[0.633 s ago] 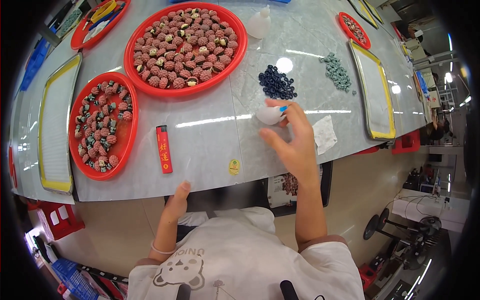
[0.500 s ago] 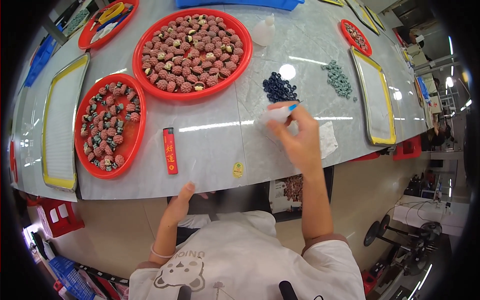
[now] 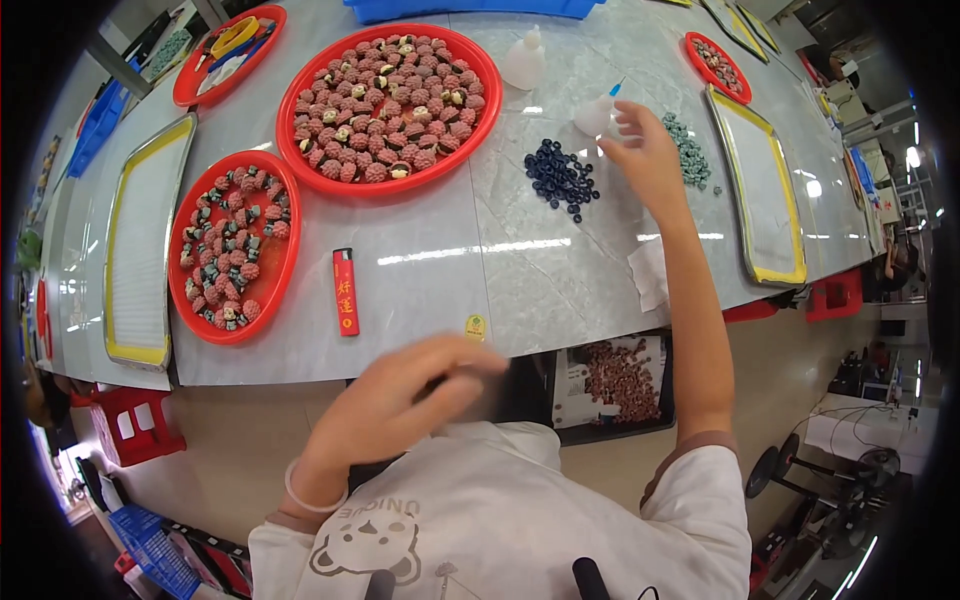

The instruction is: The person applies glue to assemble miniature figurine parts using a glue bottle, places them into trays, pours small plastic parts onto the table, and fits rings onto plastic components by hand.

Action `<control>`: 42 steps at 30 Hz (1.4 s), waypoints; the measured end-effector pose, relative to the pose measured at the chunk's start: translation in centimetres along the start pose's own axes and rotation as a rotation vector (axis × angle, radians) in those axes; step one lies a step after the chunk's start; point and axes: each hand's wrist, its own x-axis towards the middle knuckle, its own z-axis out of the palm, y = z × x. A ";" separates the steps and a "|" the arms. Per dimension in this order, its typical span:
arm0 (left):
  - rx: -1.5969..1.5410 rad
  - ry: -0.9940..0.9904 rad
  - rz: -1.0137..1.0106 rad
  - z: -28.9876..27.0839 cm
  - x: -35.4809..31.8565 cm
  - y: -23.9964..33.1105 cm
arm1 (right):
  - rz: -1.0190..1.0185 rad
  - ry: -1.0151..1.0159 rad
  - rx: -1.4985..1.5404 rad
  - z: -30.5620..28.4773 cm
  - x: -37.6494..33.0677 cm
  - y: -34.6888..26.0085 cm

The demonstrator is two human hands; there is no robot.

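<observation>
A small white squeeze bottle with a blue needle tip (image 3: 594,117) stands on the table behind a heap of dark blue beads (image 3: 560,178). Beside it, my right hand (image 3: 645,155) has its fingers apart; the fingertips are at the bottle's right side, and I cannot tell whether they touch it. To the right of that hand lies a heap of grey-green pieces (image 3: 688,150). My left hand (image 3: 405,400) is over the table's near edge, blurred, its thumb and fingers apart and nothing visible in it. A red lighter (image 3: 344,292) lies on the table beyond it.
Large red tray (image 3: 490,110) and smaller red tray (image 3: 292,225) hold pink berry-like pieces. Yellow-edged trays (image 3: 115,280) (image 3: 790,268) stand at both sides. A second white bottle (image 3: 524,62) is farther back. Crumpled tissue (image 3: 650,274) lies near the front edge; a drawer (image 3: 620,434) below holds brown pieces.
My right hand has carried the white bottle away and rightward, stood it behind the blue beads and loosened its fingers. My left hand has risen from the table edge and moved right.
</observation>
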 end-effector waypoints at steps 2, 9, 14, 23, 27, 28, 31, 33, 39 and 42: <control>0.223 0.260 0.196 -0.3 3.0 0.4 | 0.130 -0.075 0.084 -1.4 -2.3 -1.0; 0.531 0.330 0.130 0.0 9.3 -1.3 | -0.010 -0.226 -0.152 1.6 -5.6 -5.6; 0.528 0.171 0.025 -0.8 9.5 -0.8 | -0.068 -0.287 -0.136 3.2 -3.4 -5.5; 0.664 0.207 0.130 0.2 8.6 -1.9 | -0.214 -0.304 -0.129 4.3 -4.0 -6.0; 0.830 0.324 0.235 1.2 7.9 -2.9 | -0.266 -0.252 -0.101 4.7 -5.9 -6.0; 0.838 0.333 0.253 1.3 8.0 -3.1 | -0.318 -0.268 -0.081 4.8 -6.1 -5.9; 0.865 0.361 0.302 1.6 7.8 -3.4 | -0.350 -0.265 0.030 4.7 -6.0 -5.7; 0.871 0.409 0.315 1.7 7.4 -3.7 | -0.321 -0.261 0.135 4.0 -6.8 -6.3; 0.782 0.415 0.364 1.7 7.2 -3.4 | 0.045 0.179 -0.193 -6.8 -5.3 -0.1; 0.665 0.457 0.350 1.3 7.7 -2.9 | 0.051 0.012 -0.252 -8.6 -4.0 3.3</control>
